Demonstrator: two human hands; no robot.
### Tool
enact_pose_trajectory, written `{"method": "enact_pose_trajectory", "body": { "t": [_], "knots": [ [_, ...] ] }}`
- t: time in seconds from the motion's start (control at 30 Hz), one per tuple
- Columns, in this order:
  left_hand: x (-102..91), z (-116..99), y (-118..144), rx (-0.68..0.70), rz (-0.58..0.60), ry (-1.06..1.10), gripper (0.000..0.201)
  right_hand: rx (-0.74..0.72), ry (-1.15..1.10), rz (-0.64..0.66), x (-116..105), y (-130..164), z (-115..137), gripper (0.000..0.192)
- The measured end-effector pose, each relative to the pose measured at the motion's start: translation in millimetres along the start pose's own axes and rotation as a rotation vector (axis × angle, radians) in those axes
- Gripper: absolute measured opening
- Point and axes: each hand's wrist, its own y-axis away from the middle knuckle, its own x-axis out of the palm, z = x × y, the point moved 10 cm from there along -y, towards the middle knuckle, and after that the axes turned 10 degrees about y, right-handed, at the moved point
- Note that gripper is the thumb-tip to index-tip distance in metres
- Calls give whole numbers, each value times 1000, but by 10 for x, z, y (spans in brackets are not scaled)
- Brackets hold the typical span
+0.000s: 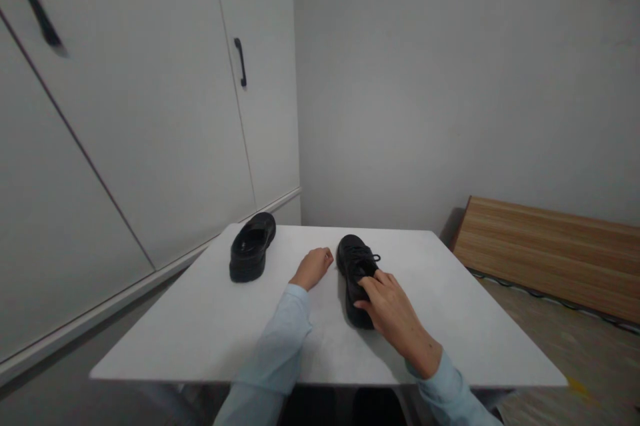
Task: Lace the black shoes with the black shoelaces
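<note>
Two black shoes stand on a white table (200, 326). The nearer shoe (354, 263), laced, points away from me in the middle of the table. My right hand (393, 309) rests over its heel end, fingers on the opening near the laces. My left hand (313, 267) lies on the tabletop just left of that shoe's toe, fingers curled in and holding nothing. The other shoe (253, 246) sits apart at the table's far left corner, untouched. Both arms wear light blue sleeves.
White cupboard doors with a black handle (241, 63) run along the left. A grey wall stands behind the table. A wooden board (545, 249) leans low at the right, above a beige floor.
</note>
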Motion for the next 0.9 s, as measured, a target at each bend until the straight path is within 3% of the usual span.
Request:
{"method": "enact_pose_trajectory", "body": {
  "t": [0.3,0.57,0.73,0.9],
  "knots": [
    [13,9,0,20,-4,0,21,84,129,-44,-61,-41,-836,13],
    [18,23,4,30,-14,0,23,208,175,-7,201,138,-1700,6],
    [30,49,-7,37,-20,3,23,268,137,-5,376,304,-2070,6],
    [33,70,-20,31,-24,3,22,283,117,34,562,451,-2240,9]
  ]
}}
